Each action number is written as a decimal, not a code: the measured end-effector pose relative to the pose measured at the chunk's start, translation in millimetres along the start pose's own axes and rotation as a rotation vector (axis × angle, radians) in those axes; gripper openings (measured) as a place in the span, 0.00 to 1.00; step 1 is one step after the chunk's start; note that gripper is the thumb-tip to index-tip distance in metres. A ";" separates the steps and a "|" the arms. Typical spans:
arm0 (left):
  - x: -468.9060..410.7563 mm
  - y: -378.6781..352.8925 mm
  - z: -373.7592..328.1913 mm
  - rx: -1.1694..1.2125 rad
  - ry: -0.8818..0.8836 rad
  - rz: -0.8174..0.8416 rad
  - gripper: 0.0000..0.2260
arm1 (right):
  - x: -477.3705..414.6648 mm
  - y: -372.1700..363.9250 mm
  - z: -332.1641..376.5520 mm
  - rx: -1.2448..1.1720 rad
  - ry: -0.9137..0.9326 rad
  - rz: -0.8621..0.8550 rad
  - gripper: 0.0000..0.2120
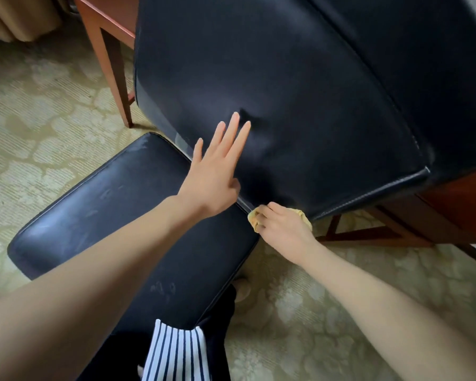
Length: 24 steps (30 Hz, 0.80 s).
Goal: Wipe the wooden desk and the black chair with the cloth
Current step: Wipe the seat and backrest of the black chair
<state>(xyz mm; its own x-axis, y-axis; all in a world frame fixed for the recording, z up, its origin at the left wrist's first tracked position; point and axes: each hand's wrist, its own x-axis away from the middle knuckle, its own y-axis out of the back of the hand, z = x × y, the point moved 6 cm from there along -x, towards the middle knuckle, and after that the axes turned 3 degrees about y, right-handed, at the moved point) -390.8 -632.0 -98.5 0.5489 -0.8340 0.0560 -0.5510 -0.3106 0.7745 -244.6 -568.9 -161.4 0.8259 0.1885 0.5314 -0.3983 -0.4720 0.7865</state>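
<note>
The black chair fills the view: its leather backrest (pixel 286 86) leans across the upper half and its seat (pixel 116 215) lies lower left. My left hand (pixel 217 174) presses flat, fingers straight and spread, against the lower backrest. My right hand (pixel 280 226) grips a bunched yellow cloth (pixel 254 220) at the seam where backrest meets seat, by the backrest's lower edge. Most of the cloth is hidden under my fingers. The wooden desk (pixel 105 15) shows only as a corner and leg at the top left.
Patterned beige carpet (pixel 39 119) surrounds the chair. A reddish desk leg (pixel 113 72) stands left of the backrest. Wooden chair legs and rails (pixel 390 229) run under the right side. A beige curtain (pixel 19 17) hangs top left. My striped top and dark trousers show at the bottom.
</note>
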 end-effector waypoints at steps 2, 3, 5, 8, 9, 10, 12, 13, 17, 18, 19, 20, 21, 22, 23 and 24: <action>-1.5 -9.0 -16.1 -0.023 -0.070 0.017 0.44 | 27.1 0.7 -2.7 -0.010 0.027 -0.132 0.05; -2.5 -13.7 -22.3 -0.028 -0.085 0.030 0.44 | 41.0 3.5 -7.1 -0.016 0.026 -0.203 0.07; -5.6 -21.2 -30.9 -0.021 -0.073 0.056 0.46 | 68.6 11.3 -20.3 -0.026 -0.010 -0.343 0.13; -11.4 -27.2 -35.8 -0.037 -0.045 0.089 0.46 | 103.0 31.1 -45.2 -0.015 -0.062 -0.510 0.14; -13.2 -28.0 -36.2 -0.051 -0.046 0.098 0.46 | 111.9 38.7 -52.9 0.000 -0.072 -0.544 0.12; -14.9 -28.2 -36.3 -0.068 -0.048 0.106 0.46 | 119.8 47.3 -60.3 0.013 -0.085 -0.575 0.11; -16.6 -28.2 -37.0 -0.096 -0.050 0.120 0.46 | 132.7 64.8 -75.0 0.032 -0.137 -0.634 0.09; -16.9 -28.3 -37.9 -0.106 -0.052 0.124 0.46 | 137.5 73.1 -82.3 0.029 -0.173 -0.655 0.09; -17.1 -26.6 -39.5 -0.140 -0.057 0.116 0.45 | 141.7 101.8 -104.6 -0.010 -0.311 -0.693 0.09; -17.1 -26.2 -39.2 -0.144 -0.055 0.116 0.45 | 139.7 107.6 -108.0 -0.019 -0.341 -0.711 0.09; -17.1 -25.7 -39.3 -0.147 -0.055 0.116 0.45 | 137.0 113.4 -110.7 -0.029 -0.372 -0.736 0.09; -16.4 -25.0 -39.3 -0.152 -0.058 0.116 0.45 | 133.6 118.6 -113.0 -0.038 -0.409 -0.766 0.10; -15.7 -24.4 -39.3 -0.156 -0.061 0.116 0.45 | 129.0 122.8 -115.3 -0.046 -0.450 -0.802 0.11; -15.6 -23.7 -39.1 -0.159 -0.064 0.115 0.45 | 123.5 126.1 -117.6 -0.054 -0.494 -0.842 0.12; -15.3 -22.6 -37.6 -0.160 -0.066 0.115 0.45 | 116.4 128.5 -118.4 -0.062 -0.534 -0.884 0.12; -15.5 -21.7 -36.9 -0.155 -0.070 0.117 0.45 | 109.3 130.0 -118.7 -0.065 -0.568 -0.920 0.13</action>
<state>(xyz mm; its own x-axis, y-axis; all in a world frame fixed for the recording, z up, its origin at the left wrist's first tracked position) -364.2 -595.5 -92.9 0.4391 -0.8914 0.1120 -0.5019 -0.1400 0.8535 -253.5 -507.5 36.3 0.8766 0.0128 -0.4811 0.4618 -0.3034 0.8335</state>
